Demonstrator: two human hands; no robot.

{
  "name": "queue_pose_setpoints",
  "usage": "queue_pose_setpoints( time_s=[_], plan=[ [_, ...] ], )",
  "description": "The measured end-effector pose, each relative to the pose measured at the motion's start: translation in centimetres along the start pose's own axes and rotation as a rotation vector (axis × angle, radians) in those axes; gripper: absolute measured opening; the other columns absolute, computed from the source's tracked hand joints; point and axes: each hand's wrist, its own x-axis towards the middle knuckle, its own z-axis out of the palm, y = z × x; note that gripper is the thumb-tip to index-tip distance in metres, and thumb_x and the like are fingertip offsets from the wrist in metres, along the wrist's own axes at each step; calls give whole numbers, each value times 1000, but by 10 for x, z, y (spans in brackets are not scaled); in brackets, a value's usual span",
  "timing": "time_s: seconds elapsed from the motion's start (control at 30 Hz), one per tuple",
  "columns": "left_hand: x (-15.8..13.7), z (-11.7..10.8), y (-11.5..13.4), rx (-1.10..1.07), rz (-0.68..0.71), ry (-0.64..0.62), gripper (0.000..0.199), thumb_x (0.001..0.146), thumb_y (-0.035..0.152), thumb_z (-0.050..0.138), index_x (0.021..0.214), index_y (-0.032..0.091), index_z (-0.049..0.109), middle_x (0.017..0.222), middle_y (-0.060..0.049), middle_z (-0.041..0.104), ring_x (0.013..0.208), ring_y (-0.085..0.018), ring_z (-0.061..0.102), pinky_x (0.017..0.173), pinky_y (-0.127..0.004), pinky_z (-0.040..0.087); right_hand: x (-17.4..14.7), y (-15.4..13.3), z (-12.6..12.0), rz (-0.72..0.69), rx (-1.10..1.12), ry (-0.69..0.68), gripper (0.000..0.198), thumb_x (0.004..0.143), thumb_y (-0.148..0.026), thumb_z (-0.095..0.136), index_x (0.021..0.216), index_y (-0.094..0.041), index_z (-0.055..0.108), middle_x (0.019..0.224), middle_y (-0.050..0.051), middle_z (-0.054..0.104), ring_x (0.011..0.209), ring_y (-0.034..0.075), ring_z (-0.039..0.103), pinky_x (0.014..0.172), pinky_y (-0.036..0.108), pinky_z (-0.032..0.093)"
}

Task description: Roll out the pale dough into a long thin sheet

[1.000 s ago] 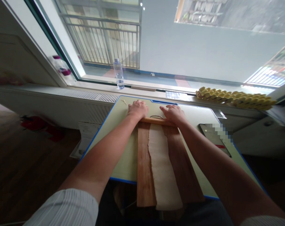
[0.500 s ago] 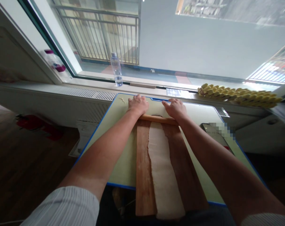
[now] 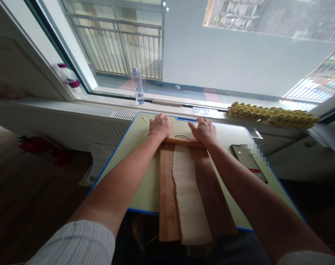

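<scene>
A wooden rolling pin lies across the far end of a wooden board. Under it runs a long, flat strip of rolled dough, uneven along its edges, its near end hanging over the board's front edge. My left hand bears down on the pin's left end with the heel of the palm, fingers reaching past it. On the right end rests the heel of my right hand, thumb spread and fingers forward. Neither hand is wrapped round the pin. Both pin ends are hidden under the hands.
The board sits on a pale table with a blue rim. A phone lies at right; small dough scraps are at far left. A water bottle and stacked yellow trays stand along the windowsill.
The view has shifted slightly, and the phone shows more fully. Both hands remain on the rolling pin at the board's far end, with little visible movement along the dough.
</scene>
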Motion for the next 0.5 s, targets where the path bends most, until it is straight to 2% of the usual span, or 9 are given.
queue_pose_setpoints(
  time_s=[0.27, 0.5],
  plan=[
    [-16, -2, -2, -25, 11, 41, 40, 105, 32, 40, 127, 20, 72, 139, -17, 66, 128, -33, 59, 107, -50, 49, -13, 0, -1, 9, 4, -11, 60, 108, -58, 43, 140, -13, 66, 142, 22, 65, 131, 35, 57, 108, 46, 43],
    [-28, 0, -4, -42, 5, 21, 41, 105, 35, 42, 125, 22, 75, 138, -16, 67, 128, -33, 60, 106, -49, 48, -27, -2, -4, 39, 38, -63, 63, 107, -62, 45, 141, -14, 66, 144, 19, 65, 134, 35, 58, 111, 45, 44]
  ],
)
